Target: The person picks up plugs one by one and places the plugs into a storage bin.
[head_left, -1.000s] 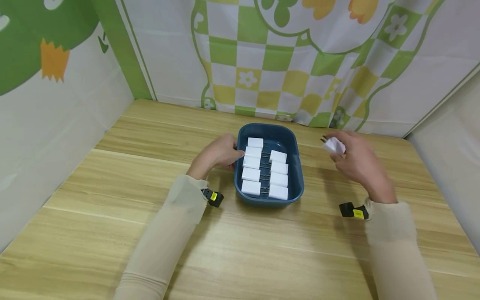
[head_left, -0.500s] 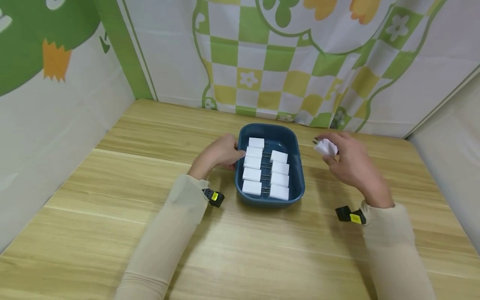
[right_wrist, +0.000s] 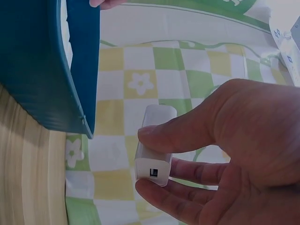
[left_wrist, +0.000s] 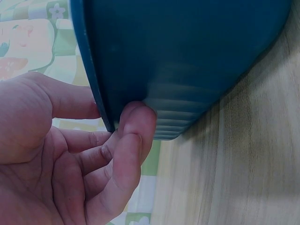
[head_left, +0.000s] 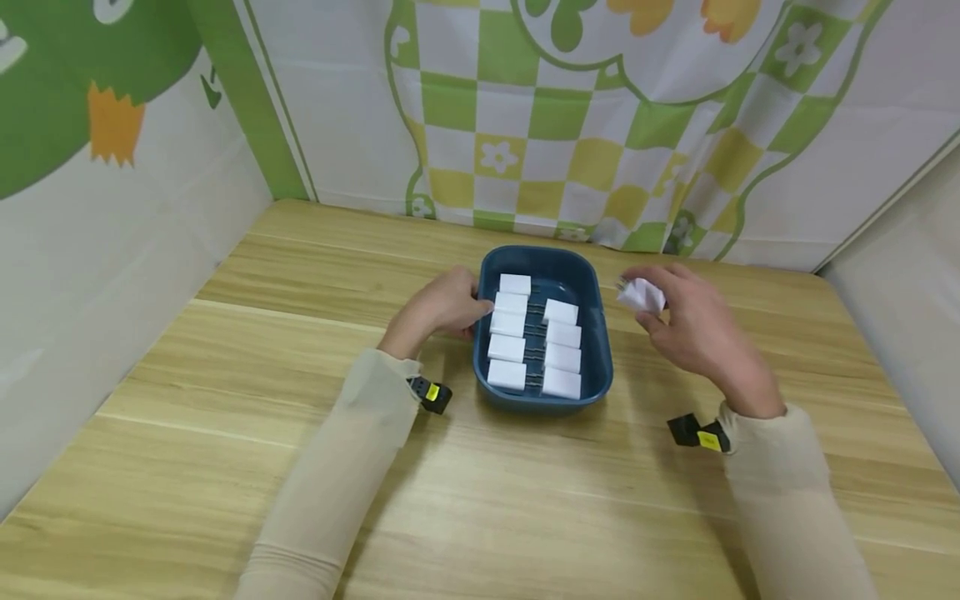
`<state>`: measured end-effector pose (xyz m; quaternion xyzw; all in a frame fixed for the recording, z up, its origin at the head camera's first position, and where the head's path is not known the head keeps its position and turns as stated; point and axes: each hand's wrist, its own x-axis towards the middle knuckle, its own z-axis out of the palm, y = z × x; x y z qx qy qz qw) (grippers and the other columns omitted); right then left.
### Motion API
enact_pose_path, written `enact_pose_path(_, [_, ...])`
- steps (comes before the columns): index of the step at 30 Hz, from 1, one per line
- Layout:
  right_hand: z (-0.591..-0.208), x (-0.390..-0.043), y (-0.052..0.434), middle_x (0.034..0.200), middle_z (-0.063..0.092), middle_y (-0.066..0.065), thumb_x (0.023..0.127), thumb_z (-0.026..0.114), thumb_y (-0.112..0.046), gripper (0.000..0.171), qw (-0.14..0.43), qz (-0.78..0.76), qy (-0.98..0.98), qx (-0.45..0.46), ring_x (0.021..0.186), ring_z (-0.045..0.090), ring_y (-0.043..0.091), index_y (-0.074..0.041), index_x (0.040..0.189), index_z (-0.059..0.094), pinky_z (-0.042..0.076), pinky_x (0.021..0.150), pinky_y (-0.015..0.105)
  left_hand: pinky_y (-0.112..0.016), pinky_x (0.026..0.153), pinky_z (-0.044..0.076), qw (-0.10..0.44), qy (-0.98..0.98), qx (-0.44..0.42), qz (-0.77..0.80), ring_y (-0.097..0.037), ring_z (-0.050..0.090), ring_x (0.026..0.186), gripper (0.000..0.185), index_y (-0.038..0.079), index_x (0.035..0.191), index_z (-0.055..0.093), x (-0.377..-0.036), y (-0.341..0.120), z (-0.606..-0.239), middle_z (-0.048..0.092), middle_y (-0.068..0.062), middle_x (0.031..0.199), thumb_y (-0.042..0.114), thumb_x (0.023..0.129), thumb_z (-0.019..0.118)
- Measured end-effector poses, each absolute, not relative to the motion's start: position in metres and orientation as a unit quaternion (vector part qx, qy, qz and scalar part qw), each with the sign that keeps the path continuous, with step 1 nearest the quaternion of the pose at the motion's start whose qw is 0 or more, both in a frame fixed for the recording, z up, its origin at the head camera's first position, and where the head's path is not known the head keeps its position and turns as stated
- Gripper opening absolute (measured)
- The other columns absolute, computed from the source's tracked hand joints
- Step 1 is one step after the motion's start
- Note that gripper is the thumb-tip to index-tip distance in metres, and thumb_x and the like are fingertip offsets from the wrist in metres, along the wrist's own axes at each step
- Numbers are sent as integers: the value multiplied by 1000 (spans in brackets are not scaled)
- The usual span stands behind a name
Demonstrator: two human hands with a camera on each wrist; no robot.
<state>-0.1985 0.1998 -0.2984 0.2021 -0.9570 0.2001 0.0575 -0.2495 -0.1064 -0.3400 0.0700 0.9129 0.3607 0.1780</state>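
Observation:
A dark blue plastic tray (head_left: 598, 350) sits mid-table with several white charger plugs (head_left: 507, 347) laid in two rows. My left hand (head_left: 442, 307) grips the tray's left rim (left_wrist: 93, 93), thumb over the edge and fingers (left_wrist: 133, 136) curled under the wall. My right hand (head_left: 693, 325) hovers just right of the tray and pinches one white charger plug (head_left: 641, 294) between thumb and fingers. The right wrist view shows that plug (right_wrist: 154, 147) with its USB port facing the camera, beside the tray wall (right_wrist: 79, 70).
The wooden table (head_left: 225, 433) is boxed in by a green-and-white patterned cloth backdrop (head_left: 570, 117) at the back and plain panels on both sides. Beige sleeves cover both forearms, with black-and-yellow wrist cameras (head_left: 431, 393) strapped on.
My right hand has carried the white plug leftward, closer to the tray's right rim. The left hand has kept its hold on the tray.

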Motion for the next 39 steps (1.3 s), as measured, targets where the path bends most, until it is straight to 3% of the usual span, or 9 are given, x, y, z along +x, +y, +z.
enact_pose_path(5, [-295,-198,194,119,58,23,93,67,-2,44,58,194,-956,213,90,57,38,-9,136,58,48,74,50,-40,70,59,177,913,68,362,-20,66,63,26,-3,94,71,-250,-107,-338,69,-11,78,18,103,59])
enact_pose_path(15, [-285,-207,174,130,58,19,94,64,-4,42,45,156,-958,235,104,57,37,-12,135,59,50,84,53,-40,69,58,176,913,75,361,-25,70,66,26,-3,90,71,-249,-109,-339,70,-12,75,18,103,59])
enact_pose_path(27, [-283,-236,154,130,60,21,91,60,4,44,-9,118,-945,305,102,58,35,-9,132,61,50,86,54,-37,66,60,175,911,65,368,-20,67,63,24,-2,93,71,-246,-107,-344,68,-11,76,18,102,60])
enact_pose_path(39, [-284,-274,129,135,60,15,85,57,12,50,-85,68,-945,307,109,58,33,-7,130,63,50,90,47,-35,64,58,169,913,74,364,-22,68,64,24,-2,94,70,-249,-107,-342,68,-12,76,18,102,60])
